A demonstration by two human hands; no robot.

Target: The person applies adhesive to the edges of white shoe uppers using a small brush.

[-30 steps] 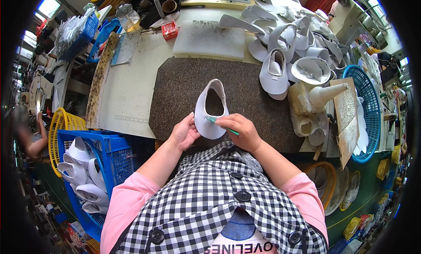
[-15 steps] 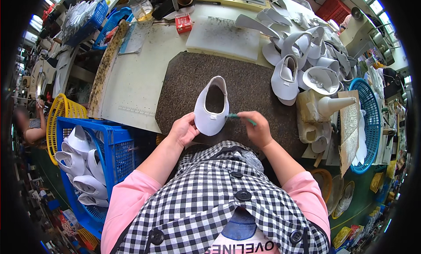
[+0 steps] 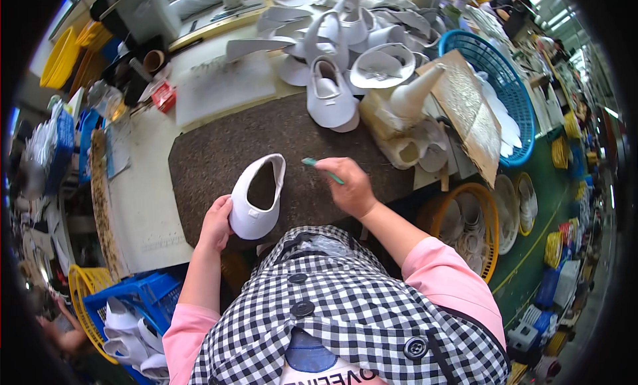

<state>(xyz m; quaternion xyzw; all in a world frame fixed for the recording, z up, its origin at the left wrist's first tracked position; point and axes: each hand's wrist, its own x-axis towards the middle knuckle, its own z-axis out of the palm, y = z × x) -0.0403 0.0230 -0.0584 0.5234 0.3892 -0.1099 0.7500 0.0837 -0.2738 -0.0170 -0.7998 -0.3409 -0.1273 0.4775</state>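
Observation:
My left hand [image 3: 218,220] grips the side of a white shoe upper [image 3: 256,220], its thumb near the edge. The upper has an open, bottomless middle through which the dark board [image 3: 199,166] shows, and a small tab sits at its front. To the right of it, my right hand [image 3: 352,186] is closed round a small green brush [image 3: 309,162], with the tip pointing left. Brush and upper are apart. Beyond my right hand, a stacked pair of white uppers [image 3: 331,102] lies at the board's far edge. A conical glue-stained container [image 3: 415,93] stands right of them.
White uppers are heaped at the back. A blue round basket [image 3: 525,112] and a cardboard sheet [image 3: 468,106] sit at the right, above an orange basket [image 3: 493,242]. At the lower left, a blue crate [image 3: 143,288] holds more uppers. A red box [image 3: 163,96] stands far left.
The view has turned to the right. The brush tip was at the upper's right side and is now drawn away from it. My left hand still holds the upper, now tilted more.

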